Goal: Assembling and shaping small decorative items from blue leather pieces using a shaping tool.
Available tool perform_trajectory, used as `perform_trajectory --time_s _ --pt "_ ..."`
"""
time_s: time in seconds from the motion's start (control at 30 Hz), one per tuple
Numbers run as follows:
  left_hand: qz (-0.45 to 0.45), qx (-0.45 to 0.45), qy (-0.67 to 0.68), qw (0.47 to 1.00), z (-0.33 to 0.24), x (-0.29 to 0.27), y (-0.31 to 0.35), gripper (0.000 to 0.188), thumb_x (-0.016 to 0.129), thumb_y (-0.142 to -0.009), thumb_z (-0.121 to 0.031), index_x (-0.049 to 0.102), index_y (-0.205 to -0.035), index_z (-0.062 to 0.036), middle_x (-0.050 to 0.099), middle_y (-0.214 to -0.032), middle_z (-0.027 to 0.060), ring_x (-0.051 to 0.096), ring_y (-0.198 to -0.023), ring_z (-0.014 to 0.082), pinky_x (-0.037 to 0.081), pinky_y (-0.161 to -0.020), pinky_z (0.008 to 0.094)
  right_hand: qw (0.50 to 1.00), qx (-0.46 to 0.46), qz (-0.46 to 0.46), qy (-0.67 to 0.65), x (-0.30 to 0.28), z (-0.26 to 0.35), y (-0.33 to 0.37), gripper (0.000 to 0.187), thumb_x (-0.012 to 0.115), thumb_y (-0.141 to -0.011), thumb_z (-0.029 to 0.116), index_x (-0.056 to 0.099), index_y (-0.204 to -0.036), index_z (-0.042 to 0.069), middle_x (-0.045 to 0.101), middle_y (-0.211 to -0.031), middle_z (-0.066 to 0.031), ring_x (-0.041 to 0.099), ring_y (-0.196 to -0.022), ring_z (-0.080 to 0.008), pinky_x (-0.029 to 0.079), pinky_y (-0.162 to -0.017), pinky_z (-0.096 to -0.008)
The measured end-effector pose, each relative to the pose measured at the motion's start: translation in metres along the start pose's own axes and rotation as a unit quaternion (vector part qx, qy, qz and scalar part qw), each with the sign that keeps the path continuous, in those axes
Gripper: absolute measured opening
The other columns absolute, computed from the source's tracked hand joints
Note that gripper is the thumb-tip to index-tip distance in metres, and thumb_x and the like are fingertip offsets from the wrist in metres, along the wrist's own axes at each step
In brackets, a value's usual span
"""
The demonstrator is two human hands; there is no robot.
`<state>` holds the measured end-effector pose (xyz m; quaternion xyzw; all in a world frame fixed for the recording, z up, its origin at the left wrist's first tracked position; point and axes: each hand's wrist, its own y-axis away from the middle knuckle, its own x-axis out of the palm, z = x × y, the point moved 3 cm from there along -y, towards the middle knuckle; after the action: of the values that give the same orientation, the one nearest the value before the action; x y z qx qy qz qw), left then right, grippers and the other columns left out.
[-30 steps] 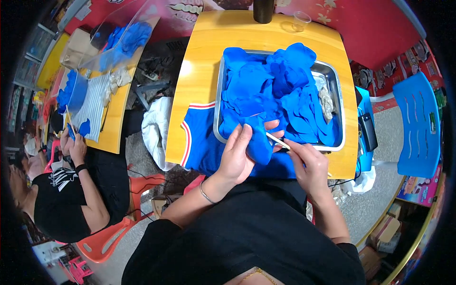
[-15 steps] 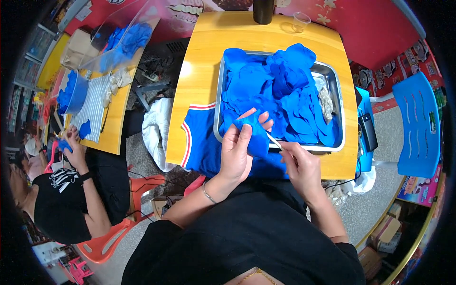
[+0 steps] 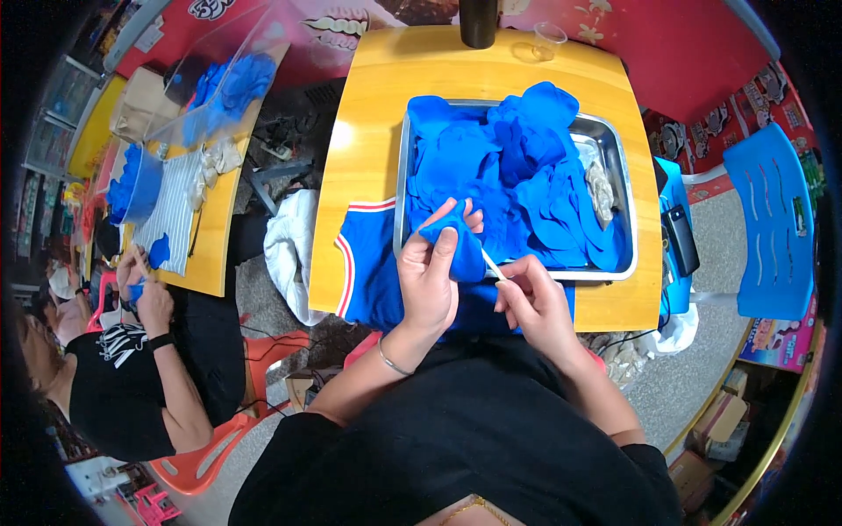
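Note:
My left hand is closed on a blue fabric piece, pinching it between thumb and fingers, with some fingertips raised behind it. My right hand grips a thin white stick in a pinch. The stick's far end is at the right edge of the piece; whether it touches cannot be made out. Just beyond both hands is a metal tray, heaped with many blue fabric pieces shaped like petals. A crumpled clear plastic bag lies at the tray's right side.
Blue cloth with red-and-white trim lies on the yellow table under the tray. A dark cylinder and clear cup stand at the back. Right is a blue chair. At a left table, another person handles blue material.
My hands have shifted slightly left with the piece and stick, and the stick remains by its edge. At the left table, the other person's two hands have come together.

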<state>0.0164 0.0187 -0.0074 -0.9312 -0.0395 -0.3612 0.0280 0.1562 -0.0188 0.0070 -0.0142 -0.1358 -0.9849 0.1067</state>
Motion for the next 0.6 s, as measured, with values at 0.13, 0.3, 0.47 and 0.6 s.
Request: perform_trajectory --time_s 0.13,0.3,0.47,0.6 --pt "0.034 0.054 -0.070 0.996 -0.004 0.000 -0.003 0.032 0.052 -0.093 -0.013 0.052 -0.122 -0.0005 0.058 -0.118 0.0181 0.060 -0.104 0.0230 0.045 -0.093 0.0344 0.997 -0.031 -0.006 0.074 -0.001 0.003 0.000 0.009 0.051 -0.092 0.010 0.048 -0.097 0.002 0.055 -0.066 -0.0035 0.046 -0.046 -0.0059 0.034 -0.041 -0.0197" --pt "0.036 -0.017 0.010 0.999 -0.002 0.006 -0.002 0.032 0.051 -0.094 -0.014 0.050 -0.123 -0.0012 0.058 -0.117 0.0186 0.060 -0.102 0.0242 0.048 -0.089 0.0339 0.995 0.028 0.005 -0.099 0.004 0.006 -0.004 0.009 0.051 -0.092 0.010 0.049 -0.095 0.002 0.056 -0.066 -0.0038 0.047 -0.047 -0.0057 0.034 -0.042 -0.0196" --pt "0.008 -0.045 0.022 0.999 0.000 -0.003 -0.005 0.034 0.050 -0.094 -0.017 0.049 -0.124 -0.0015 0.059 -0.115 0.0184 0.062 -0.100 0.0246 0.049 -0.087 0.0343 0.999 -0.031 -0.013 0.013 0.003 0.004 -0.005 0.010 0.052 -0.092 0.010 0.051 -0.097 0.002 0.057 -0.066 -0.0029 0.048 -0.047 -0.0057 0.035 -0.042 -0.0204" --pt "0.016 -0.057 0.029 0.998 -0.006 -0.004 -0.009 0.033 0.052 -0.093 -0.017 0.052 -0.122 -0.0006 0.059 -0.116 0.0178 0.061 -0.102 0.0250 0.048 -0.087 0.0341 0.997 -0.014 0.029 0.073 -0.009 0.006 -0.004 0.010 0.052 -0.092 0.010 0.053 -0.097 0.002 0.057 -0.064 -0.0023 0.048 -0.047 -0.0055 0.036 -0.042 -0.0208"
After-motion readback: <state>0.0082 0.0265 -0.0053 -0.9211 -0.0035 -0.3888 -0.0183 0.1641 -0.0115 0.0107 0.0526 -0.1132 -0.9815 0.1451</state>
